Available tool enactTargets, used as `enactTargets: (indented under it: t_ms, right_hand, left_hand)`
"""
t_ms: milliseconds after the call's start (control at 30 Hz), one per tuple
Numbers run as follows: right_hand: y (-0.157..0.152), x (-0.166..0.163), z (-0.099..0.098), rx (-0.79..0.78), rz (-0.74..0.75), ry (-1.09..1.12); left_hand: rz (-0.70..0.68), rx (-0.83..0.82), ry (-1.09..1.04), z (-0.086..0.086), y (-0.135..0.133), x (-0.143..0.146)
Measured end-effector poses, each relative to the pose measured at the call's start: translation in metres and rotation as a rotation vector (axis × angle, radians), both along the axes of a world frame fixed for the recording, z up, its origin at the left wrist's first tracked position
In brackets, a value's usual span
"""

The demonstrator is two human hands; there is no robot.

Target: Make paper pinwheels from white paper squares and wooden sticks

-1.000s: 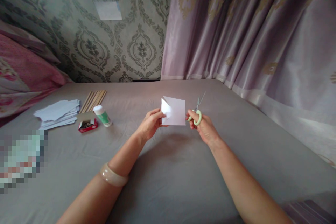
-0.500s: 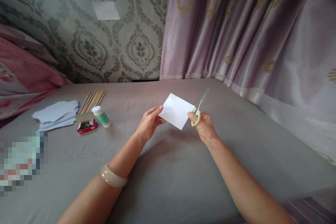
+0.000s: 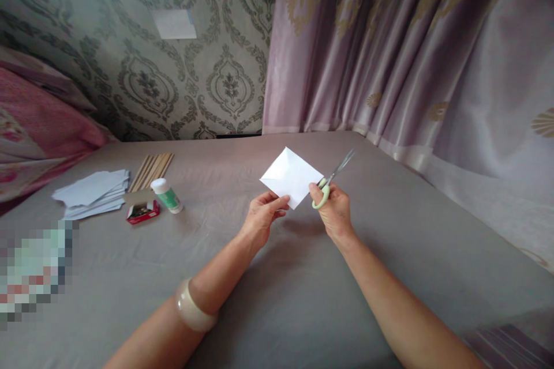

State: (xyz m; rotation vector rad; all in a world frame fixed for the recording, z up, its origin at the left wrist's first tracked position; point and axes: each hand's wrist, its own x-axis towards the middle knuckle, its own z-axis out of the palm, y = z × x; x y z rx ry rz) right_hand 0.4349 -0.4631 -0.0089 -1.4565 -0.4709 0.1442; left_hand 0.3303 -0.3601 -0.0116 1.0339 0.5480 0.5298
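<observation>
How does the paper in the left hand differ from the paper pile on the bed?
Pose: the held paper is raised in the left hand, while the paper pile lies on the gray sheet.
Outline: the held paper shows neat, straight edges; the paper pile has uneven, staggered ones.
Amount: the held paper looks like one creased piece; the paper pile has several layers.
Both look whitish.

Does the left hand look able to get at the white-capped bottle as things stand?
Probably, though not with free fingers: the left hand holds the white paper. Only grey sheet shows between it and the white-capped bottle, so the way looks open.
</observation>
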Motion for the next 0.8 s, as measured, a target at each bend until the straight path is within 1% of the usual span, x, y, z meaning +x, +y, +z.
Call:
enactTargets:
  t_ms: [67,100,167,233,300,367,433,533,800]
  right_hand:
    - [-0.002,0.0,0.0,-0.065,0.047,0.016]
    - [-0.003,0.0,0.001,-0.124,0.098,0.022]
    - [-0.006,-0.004,0.001,-0.273,0.253,0.018]
    - [-0.008,-0.01,0.002,-0.404,0.445,-0.017]
    - [-0.009,-0.018,0.003,-0.477,0.601,-0.08]
    - [-0.009,-0.026,0.005,-0.519,0.692,-0.14]
    - [-0.008,-0.03,0.005,-0.546,0.735,-0.172]
    - [-0.007,-0.034,0.003,-0.55,0.756,-0.181]
    - [-0.006,-0.033,-0.001,-0.529,0.702,-0.135]
  left_hand:
    - [0.082,-0.006,-0.022,0.002,0.006,0.0]
    - [0.126,-0.015,-0.037,0.004,0.01,0.0]
    - [0.199,-0.041,-0.072,0.011,0.017,-0.001]
    - [0.24,-0.061,-0.105,0.02,0.022,-0.003]
    - [0.261,-0.068,-0.13,0.029,0.023,-0.006]
    - [0.269,-0.063,-0.139,0.034,0.022,-0.007]
    - [0.266,-0.055,-0.136,0.036,0.02,-0.007]
    - [0.258,-0.048,-0.126,0.035,0.016,-0.007]
    - [0.238,-0.022,-0.126,0.032,0.012,-0.007]
